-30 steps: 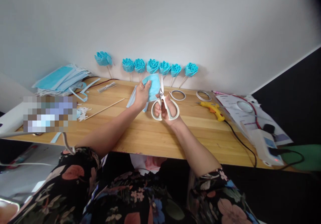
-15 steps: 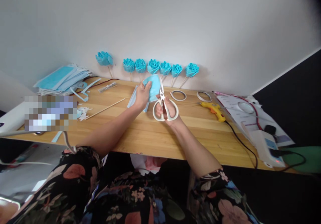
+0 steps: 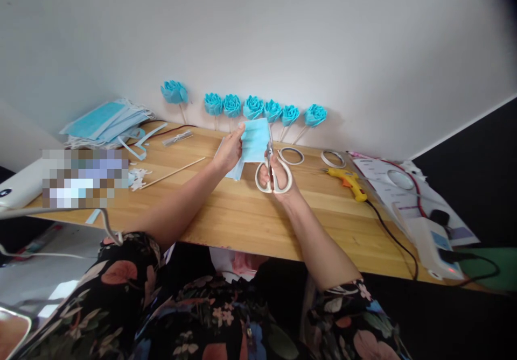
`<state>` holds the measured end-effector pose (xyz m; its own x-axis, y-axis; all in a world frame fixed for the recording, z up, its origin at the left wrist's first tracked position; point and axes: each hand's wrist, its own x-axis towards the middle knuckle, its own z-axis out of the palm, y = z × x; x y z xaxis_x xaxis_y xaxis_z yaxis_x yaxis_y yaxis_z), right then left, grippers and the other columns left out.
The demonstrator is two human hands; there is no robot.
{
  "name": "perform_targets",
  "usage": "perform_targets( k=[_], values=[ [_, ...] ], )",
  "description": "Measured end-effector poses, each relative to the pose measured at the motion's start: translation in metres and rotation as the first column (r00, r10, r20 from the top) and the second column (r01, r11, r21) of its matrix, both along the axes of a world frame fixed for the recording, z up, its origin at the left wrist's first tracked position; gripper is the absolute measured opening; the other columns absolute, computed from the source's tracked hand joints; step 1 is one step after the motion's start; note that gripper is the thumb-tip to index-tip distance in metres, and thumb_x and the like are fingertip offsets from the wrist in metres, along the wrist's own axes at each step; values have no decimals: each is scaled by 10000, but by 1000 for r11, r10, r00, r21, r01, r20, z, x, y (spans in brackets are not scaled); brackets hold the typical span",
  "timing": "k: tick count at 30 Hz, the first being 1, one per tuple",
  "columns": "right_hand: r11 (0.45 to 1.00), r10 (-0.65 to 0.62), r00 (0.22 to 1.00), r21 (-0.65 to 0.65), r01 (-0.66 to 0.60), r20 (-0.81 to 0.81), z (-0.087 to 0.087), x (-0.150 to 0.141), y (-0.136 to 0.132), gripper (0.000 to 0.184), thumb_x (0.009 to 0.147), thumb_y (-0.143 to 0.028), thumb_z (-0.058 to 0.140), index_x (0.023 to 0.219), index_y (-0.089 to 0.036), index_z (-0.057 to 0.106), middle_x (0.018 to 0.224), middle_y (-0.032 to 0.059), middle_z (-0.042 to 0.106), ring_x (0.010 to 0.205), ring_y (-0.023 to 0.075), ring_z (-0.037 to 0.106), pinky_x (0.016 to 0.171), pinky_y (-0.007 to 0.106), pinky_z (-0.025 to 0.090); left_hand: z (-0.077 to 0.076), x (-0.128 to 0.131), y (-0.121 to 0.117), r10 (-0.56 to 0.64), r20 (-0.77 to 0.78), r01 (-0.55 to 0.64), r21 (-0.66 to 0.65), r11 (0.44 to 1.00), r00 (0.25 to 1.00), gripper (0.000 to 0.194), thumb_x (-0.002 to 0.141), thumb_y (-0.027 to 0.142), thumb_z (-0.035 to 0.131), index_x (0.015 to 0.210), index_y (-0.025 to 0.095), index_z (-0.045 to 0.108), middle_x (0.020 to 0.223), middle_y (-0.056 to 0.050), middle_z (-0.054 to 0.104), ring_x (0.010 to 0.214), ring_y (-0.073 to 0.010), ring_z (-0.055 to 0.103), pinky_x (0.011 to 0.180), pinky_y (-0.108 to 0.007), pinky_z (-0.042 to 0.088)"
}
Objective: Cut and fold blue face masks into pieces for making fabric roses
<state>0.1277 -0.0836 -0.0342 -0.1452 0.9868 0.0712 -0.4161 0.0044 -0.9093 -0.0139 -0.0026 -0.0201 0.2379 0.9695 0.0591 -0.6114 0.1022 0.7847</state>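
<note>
A light blue piece of face-mask fabric [image 3: 255, 140] is pinched along its left edge by my left hand [image 3: 231, 150]. My right hand [image 3: 278, 174] is closed around white-handled scissors [image 3: 273, 180], fingers through the loops. The blades point away from me and lie along the fabric's right edge, nearly closed. More pale blue fabric [image 3: 235, 171] lies on the table beneath my hands. Behind, a row of blue fabric roses [image 3: 253, 107] on thin sticks leans against the wall, with one rose [image 3: 174, 92] apart at the left.
A pile of face masks [image 3: 103, 123] and cut strips lies at left, near a blurred-out object [image 3: 84, 180] and a wooden stick [image 3: 173, 172]. At right are tape rolls [image 3: 333, 159], a yellow glue gun [image 3: 348, 182], a printed sheet [image 3: 388, 188] and a power strip [image 3: 434, 249].
The fabric has turned and now hangs flatter toward me. The scissors' blades have closed further along its right edge. The whole view has shifted slightly.
</note>
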Motion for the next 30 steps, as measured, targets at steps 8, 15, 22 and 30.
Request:
perform_targets(
  k=[8,15,22,30],
  values=[
    [995,-74,956,81,54,283,1,-10,-10,521,755,-690,700,676,-202,532,470,-56,532,338,69,440,304,197,325,1,-1,-1,151,-26,-151,-16,988,988,406,695,469,853,830,160,627,653,9,659,605,-140,639,676,-279,552],
    [997,-64,948,65,46,312,0,-10,-9,549,744,-723,683,660,-202,531,483,-47,534,360,76,455,321,199,341,-4,-2,4,184,-28,-183,48,982,983,398,678,393,869,871,155,615,685,33,650,606,-104,601,672,-246,522],
    [996,-27,966,84,6,256,3,-10,-11,556,756,-736,667,670,-201,543,514,-39,544,454,89,518,508,232,507,2,-4,0,171,-15,-170,58,984,985,378,711,396,852,872,165,600,679,43,628,605,-97,590,653,-238,510],
    [996,-47,964,83,26,263,7,-10,-13,553,760,-741,659,669,-212,527,524,-33,546,495,106,550,546,249,523,3,-4,-3,-65,8,65,-2,998,998,402,630,369,908,855,158,650,721,-17,706,676,-170,677,756,-341,562]
  ],
)
